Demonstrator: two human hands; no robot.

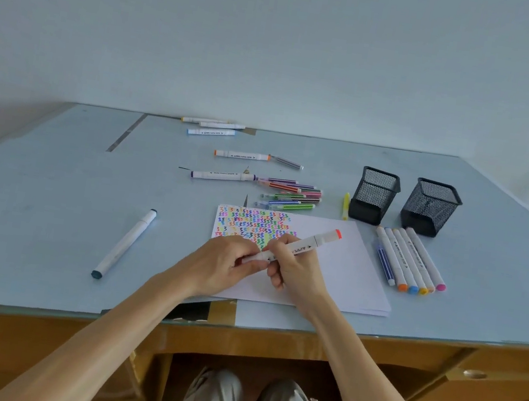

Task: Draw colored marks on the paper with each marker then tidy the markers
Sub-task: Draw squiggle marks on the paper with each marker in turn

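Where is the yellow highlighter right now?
In the head view, the yellow highlighter lies on the table right of centre, just left of the nearer-left mesh pen holder, beyond the paper's far edge.

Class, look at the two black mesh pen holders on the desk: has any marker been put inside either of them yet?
No. Both mesh holders show nothing inside, while the markers lie on the desk beside the paper.

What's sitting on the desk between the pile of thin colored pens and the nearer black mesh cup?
In the head view, a single yellow highlighter lies between the thin pens and the left mesh cup, close beside the cup.
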